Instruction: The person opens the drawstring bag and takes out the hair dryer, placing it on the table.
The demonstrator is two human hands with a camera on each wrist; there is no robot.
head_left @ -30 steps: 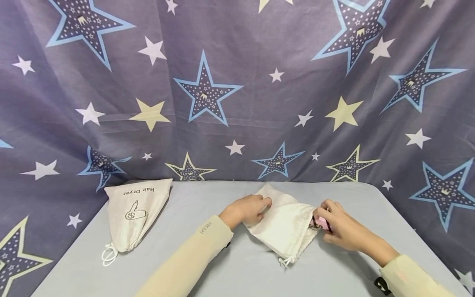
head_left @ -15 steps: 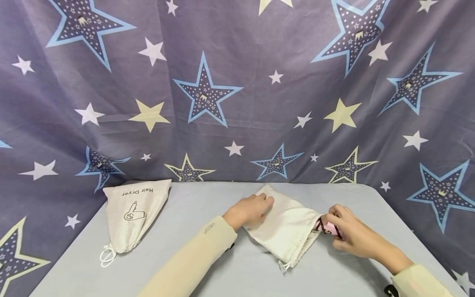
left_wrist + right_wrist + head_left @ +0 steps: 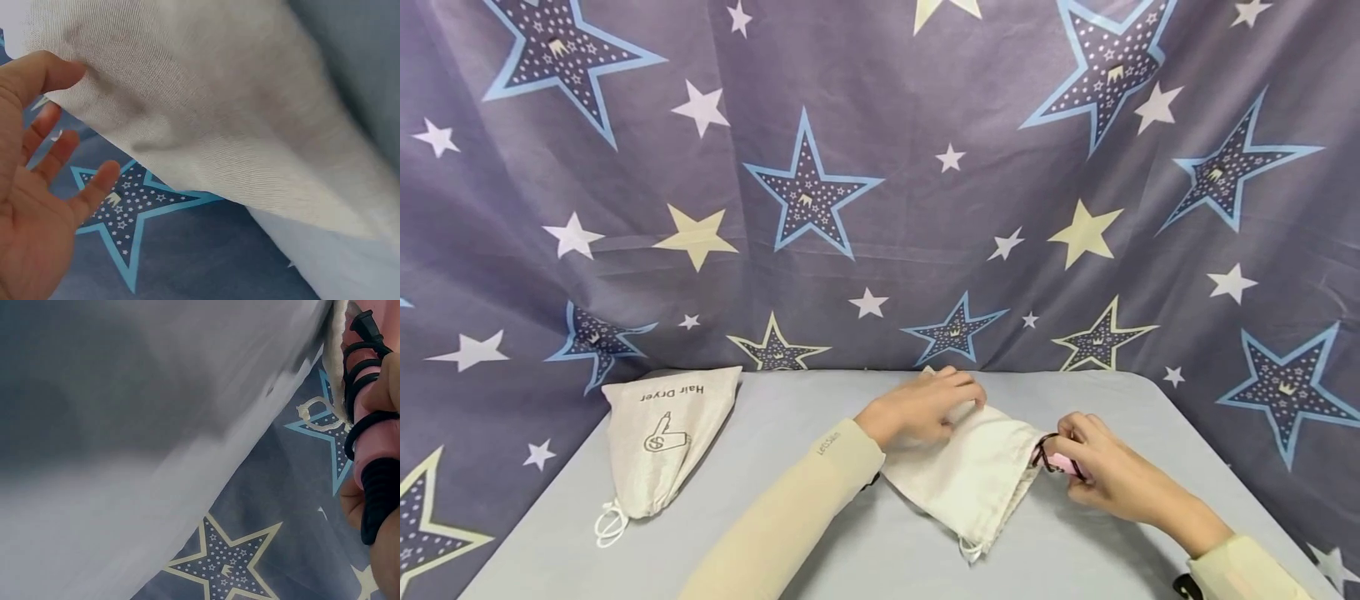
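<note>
A cream cloth drawstring bag [image 3: 973, 479] lies on the table with its mouth towards the right and its white cord [image 3: 970, 550] at the near corner. My right hand [image 3: 1120, 479] grips the pink handle of what looks like a hair dryer [image 3: 378, 440], wrapped in black cord with a plug [image 3: 364, 326] showing. The rest of it is hidden, inside or behind the bag's mouth. On the bag's far left part is my left hand [image 3: 925, 408]. In the left wrist view its fingers [image 3: 94, 190] are spread beside the cloth, the thumb close to or touching it.
A second cream bag [image 3: 670, 442], printed "Hair Dryer" upside down to me, lies at the table's left with a looped white cord [image 3: 612, 525]. The pale table [image 3: 820, 392] ends at a purple star-patterned curtain [image 3: 880, 208] behind.
My left hand has slid to the right over the bag. My right hand has moved slightly right with the pink handle, and its black cord loops show more.
</note>
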